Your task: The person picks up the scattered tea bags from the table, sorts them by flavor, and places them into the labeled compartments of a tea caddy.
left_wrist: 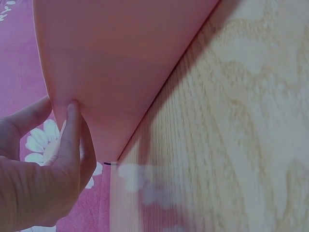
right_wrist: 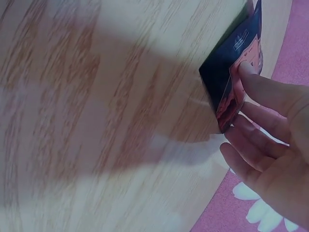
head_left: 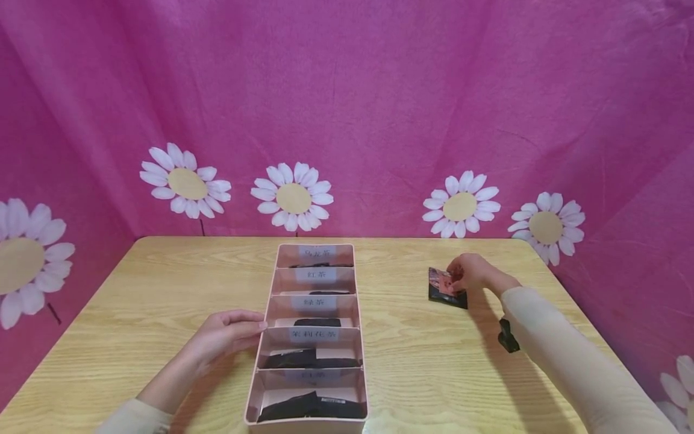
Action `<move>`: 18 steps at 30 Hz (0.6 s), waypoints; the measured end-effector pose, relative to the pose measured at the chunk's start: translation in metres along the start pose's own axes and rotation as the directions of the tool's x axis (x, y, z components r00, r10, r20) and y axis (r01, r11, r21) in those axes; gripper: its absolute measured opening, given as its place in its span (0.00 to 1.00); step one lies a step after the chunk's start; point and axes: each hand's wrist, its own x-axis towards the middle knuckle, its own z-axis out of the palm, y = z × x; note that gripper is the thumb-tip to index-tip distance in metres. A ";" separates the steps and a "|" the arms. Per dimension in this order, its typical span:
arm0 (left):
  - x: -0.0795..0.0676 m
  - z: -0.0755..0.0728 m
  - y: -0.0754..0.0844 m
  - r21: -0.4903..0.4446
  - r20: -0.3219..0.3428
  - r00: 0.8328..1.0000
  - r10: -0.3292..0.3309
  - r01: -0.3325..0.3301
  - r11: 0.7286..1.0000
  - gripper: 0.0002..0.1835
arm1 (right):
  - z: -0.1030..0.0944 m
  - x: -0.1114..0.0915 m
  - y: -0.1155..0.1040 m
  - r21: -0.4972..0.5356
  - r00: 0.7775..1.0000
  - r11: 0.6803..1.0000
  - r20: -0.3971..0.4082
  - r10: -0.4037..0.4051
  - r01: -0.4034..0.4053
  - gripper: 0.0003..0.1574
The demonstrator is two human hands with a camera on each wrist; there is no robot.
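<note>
A long pink divided box (head_left: 263, 349) stands on the table, its several compartments labelled with Chinese tea names and holding dark packets (head_left: 317, 323). Against its left wall is my left hand (head_left: 225, 337), the fingers extended and fingertips at the rim. In the left wrist view, one fingertip presses the outer wall and another meets the top edge. Off to the right of the box, my right hand (head_left: 474, 272) pinches a black tea packet (head_left: 447, 298) with a reddish label. The right wrist view shows the thumb on the packet's (right_wrist: 219, 77) label and other fingers at its edge, partly hidden.
The wooden table (head_left: 406, 361) reaches back to a pink curtain (head_left: 347, 120) printed with white daisies. The curtain also rises along both sides. A small black device (head_left: 508, 337) shows at the right wrist.
</note>
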 end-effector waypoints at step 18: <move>0.002 -0.002 -0.004 0.033 0.012 1.000 0.025 -0.025 0.999 0.24 | -0.008 -0.001 -0.008 -0.004 0.991 0.995 -0.097 0.097 -0.098 0.12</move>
